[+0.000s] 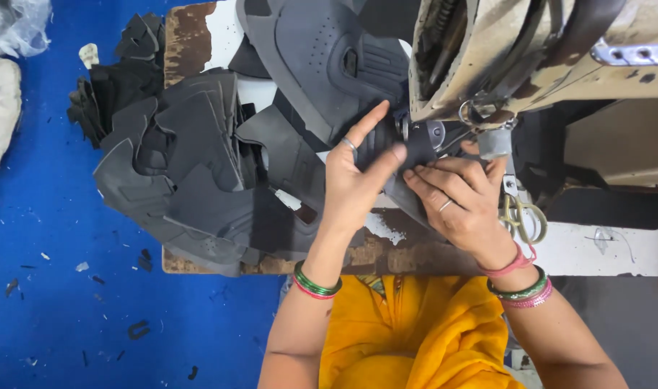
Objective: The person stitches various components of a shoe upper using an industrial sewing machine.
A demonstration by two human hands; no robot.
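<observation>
Hands of a person in a yellow garment are working at a sewing machine (531, 57), seen from above. The left hand (354, 184) and the right hand (459, 202) are pressing a dark grey cut piece (415, 155) flat, just under the machine's needle area. The piece is looking matte, thin and stiff, with a curved edge. The left fingers (368, 126) are lying mostly straight and spread on top of it; the right fingers (433, 176) are bending slightly, tips pushing down on it. Neither hand is closing around anything. To the left, a heap of similar grey pieces (199, 166) is covering much of the worn tabletop (188, 36) and hanging over its left edge. The machine is crowding the hands from above and right. Small scissors (523, 216) are lying just beside the right wrist. Blue floor (48, 288) is stretching wide on the left, scattered with scraps.
</observation>
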